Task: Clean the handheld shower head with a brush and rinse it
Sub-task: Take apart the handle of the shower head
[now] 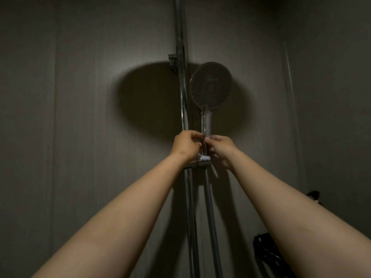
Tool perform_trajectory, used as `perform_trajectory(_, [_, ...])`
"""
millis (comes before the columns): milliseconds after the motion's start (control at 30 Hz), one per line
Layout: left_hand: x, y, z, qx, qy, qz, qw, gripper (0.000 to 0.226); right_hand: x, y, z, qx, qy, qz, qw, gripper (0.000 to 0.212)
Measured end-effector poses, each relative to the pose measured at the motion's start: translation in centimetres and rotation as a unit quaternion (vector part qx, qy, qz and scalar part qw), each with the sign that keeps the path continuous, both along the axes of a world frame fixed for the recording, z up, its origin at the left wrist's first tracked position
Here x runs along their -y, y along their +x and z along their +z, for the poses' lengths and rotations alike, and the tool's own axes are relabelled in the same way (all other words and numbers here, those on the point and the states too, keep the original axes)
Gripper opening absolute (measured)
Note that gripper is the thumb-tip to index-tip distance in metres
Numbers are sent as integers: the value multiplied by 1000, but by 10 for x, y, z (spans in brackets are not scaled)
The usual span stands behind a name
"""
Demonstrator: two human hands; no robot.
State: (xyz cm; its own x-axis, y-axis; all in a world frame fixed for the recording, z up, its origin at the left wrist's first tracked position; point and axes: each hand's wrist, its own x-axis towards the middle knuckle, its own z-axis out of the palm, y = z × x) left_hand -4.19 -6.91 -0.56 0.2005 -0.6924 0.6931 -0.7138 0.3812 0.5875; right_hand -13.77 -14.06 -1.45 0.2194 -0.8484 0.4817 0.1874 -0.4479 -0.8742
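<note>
The handheld shower head stands upright in its holder on the vertical chrome rail, its round face turned toward me. My left hand and my right hand are both raised to the lower end of its handle, fingers curled round it from either side just above the holder. The grey hose hangs down from the holder. No brush is in view.
Dim grey wall panels surround the rail, with a corner at the right. A rail bracket sits above the shower head. A dark wire rack and a dark object are at the lower right.
</note>
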Motion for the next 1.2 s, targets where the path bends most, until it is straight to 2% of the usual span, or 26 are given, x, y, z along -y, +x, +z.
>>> perform_trajectory(133, [-5, -3, -3, -23, -9, -2, 1000, 38, -8, -6, -1, 0, -11, -3, 1000, 23])
perform_trajectory(267, [-3, -5, -7, -14, 8, -1, 1000, 40, -8, -4, -6, -1, -6, -6, 1000, 30])
perform_trajectory(367, [3, -5, -10, -26, -21, 7, 999, 39, -6, -2, -7, 5, -13, -3, 1000, 35])
perform_trajectory(500, [9, -8, -11, -30, -49, 21, 998, 37, -3, 3, -9, 53, 2, 15, 998, 42])
perform_trajectory(700, [10, -11, -5, -54, -74, -13, 996, 42, -1, 3, -1, 92, -5, 31, 995, 46])
perform_trajectory(933, [10, -20, 15, -55, -100, -44, 992, 44, -8, -5, 18, 143, -33, 18, 989, 42])
perform_trajectory(1200, [20, -36, 7, -85, -91, -84, 989, 45, -4, -23, 13, 136, -35, -14, 990, 37])
